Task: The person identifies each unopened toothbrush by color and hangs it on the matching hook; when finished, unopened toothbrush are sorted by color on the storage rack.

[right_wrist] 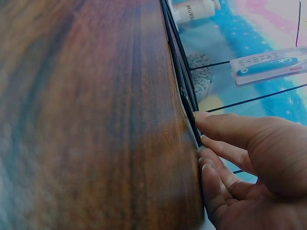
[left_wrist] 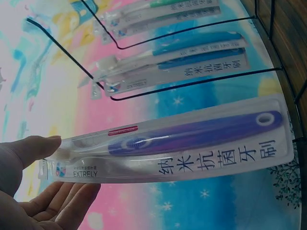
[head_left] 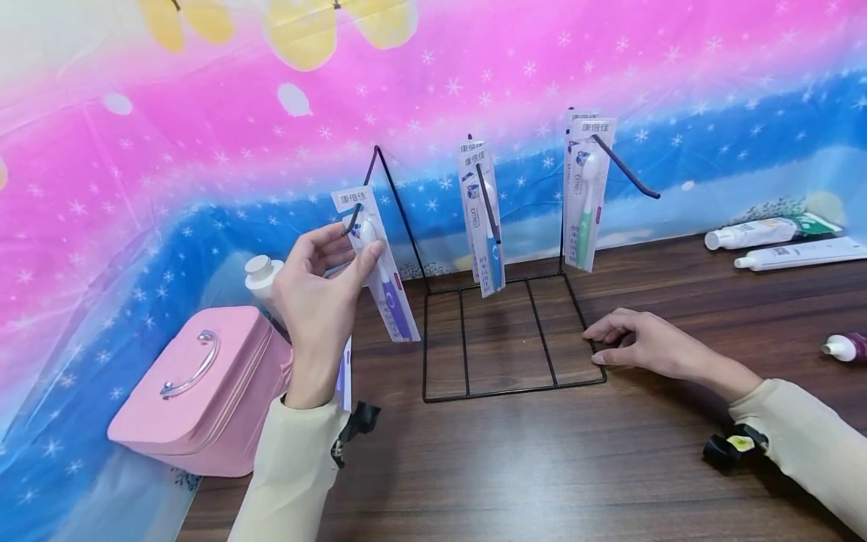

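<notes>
My left hand (head_left: 314,290) pinches the upper part of a packaged purple toothbrush (head_left: 393,297) between thumb and fingers. In the head view the left hook's end (head_left: 350,220) comes out through the top of that pack, which hangs tilted. The left wrist view shows the purple handle (left_wrist: 201,132) through clear plastic. On the right, my right hand (head_left: 643,342) grips the base edge of the black wire rack (head_left: 463,342) between thumb and fingers. Blue toothbrush packs (head_left: 493,263) hang on the middle hook and green ones (head_left: 585,226) on the right hook.
A pink case (head_left: 190,391) stands at the left, with a white-capped bottle (head_left: 260,272) behind it. Another purple pack (head_left: 348,376) is partly hidden by my left wrist. Toothpaste tubes (head_left: 799,254) and a dark red tube (head_left: 856,346) lie at the right. A patterned cloth (head_left: 474,68) hangs behind.
</notes>
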A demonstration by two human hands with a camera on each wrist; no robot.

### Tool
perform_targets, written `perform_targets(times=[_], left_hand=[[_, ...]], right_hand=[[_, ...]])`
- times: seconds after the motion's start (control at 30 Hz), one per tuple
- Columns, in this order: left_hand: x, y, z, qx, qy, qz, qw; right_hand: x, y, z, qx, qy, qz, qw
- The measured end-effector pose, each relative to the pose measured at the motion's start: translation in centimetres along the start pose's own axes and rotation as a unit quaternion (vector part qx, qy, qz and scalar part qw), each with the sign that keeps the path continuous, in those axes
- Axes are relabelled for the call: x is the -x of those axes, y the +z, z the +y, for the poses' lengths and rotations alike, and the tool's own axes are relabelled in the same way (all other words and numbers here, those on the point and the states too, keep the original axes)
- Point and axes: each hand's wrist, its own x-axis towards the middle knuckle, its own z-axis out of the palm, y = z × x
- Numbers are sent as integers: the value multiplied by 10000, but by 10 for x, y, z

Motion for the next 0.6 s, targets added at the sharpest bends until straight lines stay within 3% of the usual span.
perform_targets(times=[0.2,0.43,0.6], left_hand=[[-13,8,-12,-58,-46,10,10000],[-35,19,-50,-204,72,40,9998],[-45,25,-60,-154,128,41,9998]], right_hand=[[0,0,2,12,4,6,10000],[0,0,3,-58,28,-12,10000],[0,0,2,-99,34,-17,9999]])
